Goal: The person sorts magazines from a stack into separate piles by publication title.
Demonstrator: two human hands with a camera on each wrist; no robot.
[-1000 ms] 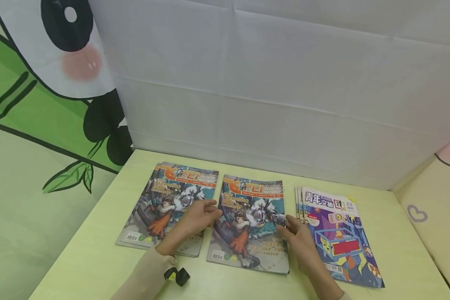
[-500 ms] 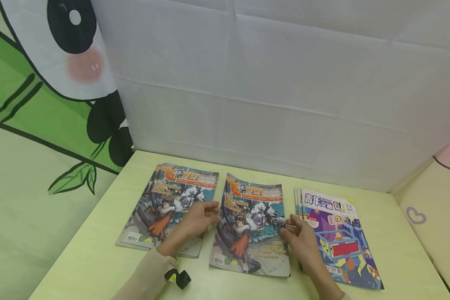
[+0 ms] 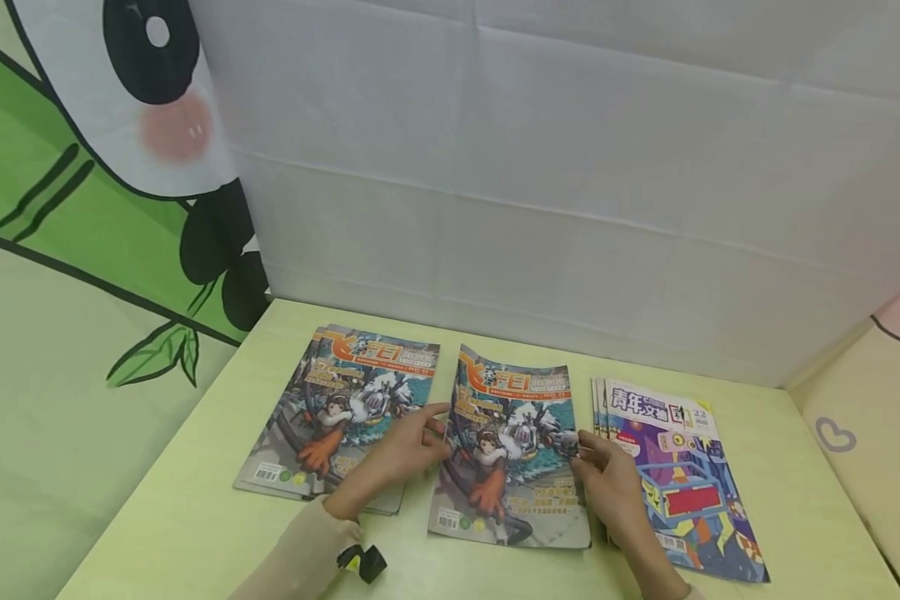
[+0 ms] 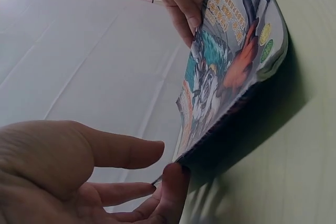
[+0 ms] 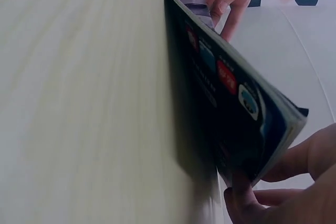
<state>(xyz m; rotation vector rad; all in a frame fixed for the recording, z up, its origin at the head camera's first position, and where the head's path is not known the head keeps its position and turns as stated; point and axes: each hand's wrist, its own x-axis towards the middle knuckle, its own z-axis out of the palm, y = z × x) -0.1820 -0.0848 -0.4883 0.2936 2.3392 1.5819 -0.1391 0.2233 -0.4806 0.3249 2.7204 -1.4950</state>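
Observation:
A comic-style magazine [image 3: 513,458] with an orange title is tilted up off the table between both hands, bowed slightly. At its left edge is the left hand [image 3: 412,442]; the left wrist view shows a fingertip [image 4: 176,174] touching the raised spine from below and the thumb [image 4: 142,153] apart from the cover. The right hand [image 3: 613,479] pinches the opposite edge, fingers under it and thumb on top. In the right wrist view the dark back cover [image 5: 210,87] faces the table, with a shadow below.
Left lies a stack of matching magazines [image 3: 337,417], partly behind the left forearm. On the right, a fanned stack of purple-covered magazines [image 3: 690,475] sits close behind the right hand. The pale table [image 3: 165,500] meets a white cloth backdrop [image 3: 570,183].
The middle magazine has risen from lying flat, its left side bending upward, and shifted slightly right. Both hands moved right with it, their fingers coming in to its edges.

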